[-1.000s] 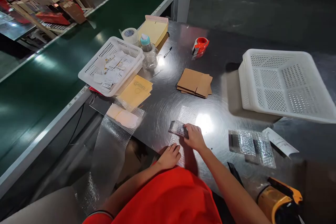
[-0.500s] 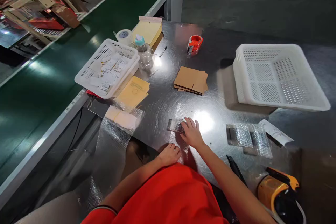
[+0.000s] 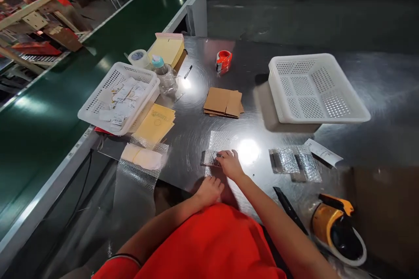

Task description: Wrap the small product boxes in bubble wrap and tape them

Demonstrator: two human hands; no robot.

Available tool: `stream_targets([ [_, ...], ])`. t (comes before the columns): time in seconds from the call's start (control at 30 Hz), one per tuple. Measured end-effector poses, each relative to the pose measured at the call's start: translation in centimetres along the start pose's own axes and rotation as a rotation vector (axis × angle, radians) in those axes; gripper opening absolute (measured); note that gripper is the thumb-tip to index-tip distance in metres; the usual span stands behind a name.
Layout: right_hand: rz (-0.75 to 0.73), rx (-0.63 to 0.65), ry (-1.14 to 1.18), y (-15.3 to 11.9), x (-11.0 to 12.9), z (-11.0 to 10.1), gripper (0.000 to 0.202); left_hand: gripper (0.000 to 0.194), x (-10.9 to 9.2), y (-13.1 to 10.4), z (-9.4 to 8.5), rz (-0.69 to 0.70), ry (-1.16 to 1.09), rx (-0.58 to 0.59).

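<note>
A small flat dark pack point(image 3: 208, 158) lies across a strip of bubble wrap point(image 3: 218, 139) near the table's front edge. The fingers of my right hand point(image 3: 231, 165) are bent over the pack's right end, gripping it. My left hand point(image 3: 209, 189) is just below, at the near end of the strip, its fingers curled there with the tips partly hidden. To the right lie bubble-wrapped flat packs point(image 3: 294, 163) and a white printed slip point(image 3: 324, 152). A folded whitish bundle with a band point(image 3: 141, 157) rests on more bubble wrap point(image 3: 135, 187) at the left.
Flat brown cardboard pieces point(image 3: 222, 101) lie ahead, with a red tape dispenser point(image 3: 224, 61) beyond. A white basket point(image 3: 278, 96) stands right; another with labelled packets point(image 3: 85, 115) stands left by a green conveyor point(image 3: 62, 87). A yellow-black tape dispenser point(image 3: 327, 222) is near right.
My right hand's fingers have drawn closer together over the pack. My left hand remains by the near end of the strip. The view has shifted, and a person in red shows farther back.
</note>
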State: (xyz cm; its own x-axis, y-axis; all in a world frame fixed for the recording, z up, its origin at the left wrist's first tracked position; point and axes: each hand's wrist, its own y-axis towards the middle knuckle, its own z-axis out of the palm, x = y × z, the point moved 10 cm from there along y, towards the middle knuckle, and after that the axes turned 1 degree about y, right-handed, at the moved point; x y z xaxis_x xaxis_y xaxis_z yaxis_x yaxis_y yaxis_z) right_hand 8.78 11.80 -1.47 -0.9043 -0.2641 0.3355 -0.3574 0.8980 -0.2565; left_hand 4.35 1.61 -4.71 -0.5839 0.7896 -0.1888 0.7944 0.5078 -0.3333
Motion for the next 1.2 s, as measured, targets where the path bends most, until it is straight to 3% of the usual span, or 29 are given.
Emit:
stream_targets([
  [0.1,0.005,0.017,0.022,0.1,-0.1,-0.4,0.037,0.023,0.4,-0.5,-1.0,0.021,-0.009,-0.011],
  [0.2,0.014,0.022,0.042,0.0,-0.1,-0.8,0.033,0.024,-0.4,-1.1,0.8,0.115,0.067,0.054],
  [0.3,0.018,0.021,0.060,-0.2,0.2,-1.0,0.031,0.027,-0.2,-1.2,2.6,0.076,0.103,0.067],
  [0.4,0.018,0.025,0.083,-0.3,0.3,-0.9,0.031,0.029,-0.1,-0.9,3.0,0.047,0.062,0.076],
  [0.5,0.026,0.041,0.113,-0.3,0.0,-0.8,0.033,0.023,0.8,-0.5,1.2,0.007,-0.006,0.034],
  [0.67,0.041,0.073,0.178,0.2,-1.1,-0.9,0.032,0.018,4.8,1.1,-4.8,-0.156,-0.009,-0.200],
  [0.77,0.058,0.084,0.209,0.8,-1.7,-1.2,0.029,0.022,6.6,2.4,-7.3,-0.155,0.032,-0.301],
  [0.9,0.080,0.069,0.231,1.3,-2.2,-1.7,0.037,0.027,9.1,4.2,-7.6,-0.163,-0.002,-0.278],
  [0.97,0.083,0.058,0.234,1.4,-2.2,-1.8,0.028,0.026,10.1,5.2,-7.3,-0.169,-0.021,-0.241],
  [1.07,0.103,0.038,0.243,1.3,-2.2,-1.5,0.015,0.021,10.8,6.4,-6.7,-0.164,-0.054,-0.173],
  [1.2,0.166,0.012,0.291,1.4,-2.8,-0.9,0.017,0.019,11.2,7.3,-6.1,-0.188,-0.084,-0.111],
])
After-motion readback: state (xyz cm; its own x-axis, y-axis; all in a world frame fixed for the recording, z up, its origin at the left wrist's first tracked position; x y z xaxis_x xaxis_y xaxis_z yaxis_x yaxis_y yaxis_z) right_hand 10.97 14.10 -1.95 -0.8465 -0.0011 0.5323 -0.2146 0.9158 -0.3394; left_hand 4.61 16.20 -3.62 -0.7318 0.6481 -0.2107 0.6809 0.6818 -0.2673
